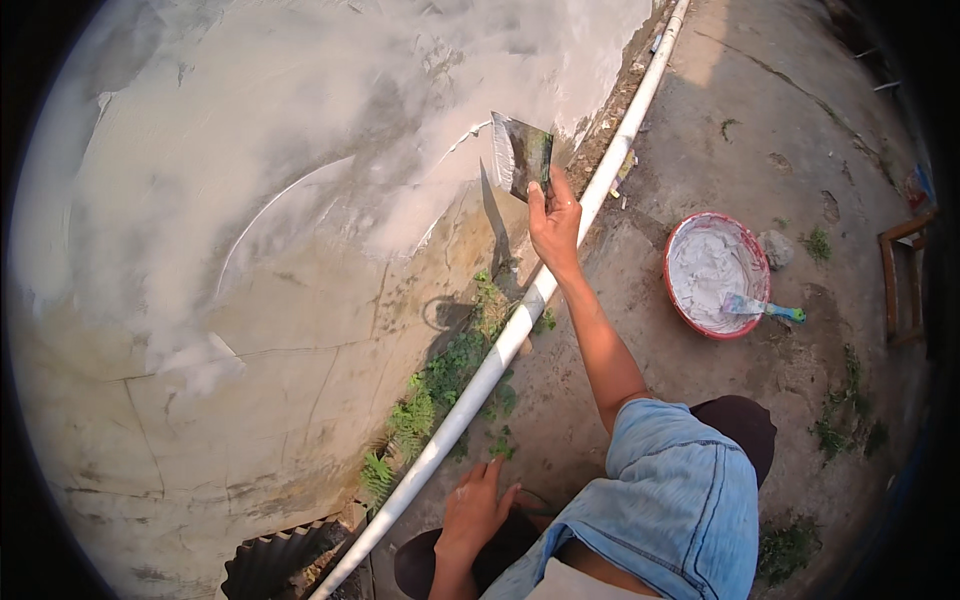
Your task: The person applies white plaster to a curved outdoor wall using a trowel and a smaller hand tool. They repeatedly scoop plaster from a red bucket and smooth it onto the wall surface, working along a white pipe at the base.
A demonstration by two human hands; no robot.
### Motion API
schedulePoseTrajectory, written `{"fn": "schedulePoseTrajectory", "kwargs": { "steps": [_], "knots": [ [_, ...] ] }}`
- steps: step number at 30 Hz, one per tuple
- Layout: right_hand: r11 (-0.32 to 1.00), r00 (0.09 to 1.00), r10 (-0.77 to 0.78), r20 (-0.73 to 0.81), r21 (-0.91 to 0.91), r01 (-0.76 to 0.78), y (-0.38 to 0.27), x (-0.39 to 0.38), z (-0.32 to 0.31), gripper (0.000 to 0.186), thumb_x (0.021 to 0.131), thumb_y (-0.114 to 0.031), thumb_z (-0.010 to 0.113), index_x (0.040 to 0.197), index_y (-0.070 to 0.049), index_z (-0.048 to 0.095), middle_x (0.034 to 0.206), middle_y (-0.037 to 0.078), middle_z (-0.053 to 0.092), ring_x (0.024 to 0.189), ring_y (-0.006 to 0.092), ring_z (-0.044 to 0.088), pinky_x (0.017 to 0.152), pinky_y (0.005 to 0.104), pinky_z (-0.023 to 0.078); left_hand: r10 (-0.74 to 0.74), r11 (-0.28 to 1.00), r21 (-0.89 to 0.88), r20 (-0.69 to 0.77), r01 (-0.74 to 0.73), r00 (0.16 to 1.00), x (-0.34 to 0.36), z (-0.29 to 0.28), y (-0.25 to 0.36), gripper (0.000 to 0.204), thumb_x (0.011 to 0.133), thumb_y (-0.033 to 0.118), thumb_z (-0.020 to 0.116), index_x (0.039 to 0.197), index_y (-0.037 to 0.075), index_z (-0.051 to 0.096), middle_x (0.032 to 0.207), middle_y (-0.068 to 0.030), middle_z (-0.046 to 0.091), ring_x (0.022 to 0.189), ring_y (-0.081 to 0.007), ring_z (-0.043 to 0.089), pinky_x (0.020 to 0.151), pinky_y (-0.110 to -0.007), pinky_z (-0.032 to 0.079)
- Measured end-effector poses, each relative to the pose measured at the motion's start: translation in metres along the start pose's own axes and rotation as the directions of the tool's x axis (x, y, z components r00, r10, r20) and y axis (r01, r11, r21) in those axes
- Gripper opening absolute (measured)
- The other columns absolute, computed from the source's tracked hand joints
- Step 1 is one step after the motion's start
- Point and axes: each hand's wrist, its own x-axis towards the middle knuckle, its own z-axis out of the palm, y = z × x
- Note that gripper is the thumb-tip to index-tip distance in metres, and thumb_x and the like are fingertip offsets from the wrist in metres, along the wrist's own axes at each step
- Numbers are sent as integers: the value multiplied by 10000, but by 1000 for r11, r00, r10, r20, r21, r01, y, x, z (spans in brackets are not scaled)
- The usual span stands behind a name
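Note:
My right hand (555,225) grips a wide metal putty knife (525,158), with the thumb on its near face and the fingers behind. White putty lines the blade's left edge, which is at the wall (280,370). Fresh whitish putty (330,110) covers the wall's upper part, and raised ridges run through it. My left hand (475,505) is low by my knee, fingers spread, holding nothing. Over to the right, a red-rimmed basin (672,285) holds white putty (712,265). A smaller scraper with a blue-green handle (785,313) lies across its rim, blade in the putty.
A long white pipe (480,385) runs diagonally along the foot of the wall, between it and me. Green weeds (440,385) grow beside it. Right of the basin are a stone (775,249) and a wooden frame (890,285). Dark corrugated sheeting (270,560) lies at the lower left.

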Motion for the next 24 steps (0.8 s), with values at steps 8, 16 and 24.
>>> {"fn": "schedulePoseTrajectory", "kwargs": {
  "steps": [8,16,24],
  "knots": [
    [967,923,209,-324,-70,-244,175,107,-31,515,903,-42,539,1374,128,419,1030,236,683,907,208,668,777,307,502,-25,999,41,39,23,999,2,0,1,531,898,343,644,1335,79,497,1191,-208,604,1079,-402,602,875,-477,509],
    [992,989,-118,-85,-46,114,34,55,37,421,929,-25,559,1345,25,525,988,127,702,816,128,662,686,254,511,-3,1000,-6,57,4,998,-2,6,4,521,893,317,646,1328,70,501,1159,-206,607,1066,-399,603,871,-467,509],
    [654,632,-712,307,-36,755,1,-58,74,435,871,34,568,1300,-41,569,1257,169,635,1128,347,631,904,373,558,36,999,5,52,-36,998,5,1,7,507,898,313,641,1322,70,505,1133,-197,609,1036,-395,613,848,-467,514]
  ]
}}
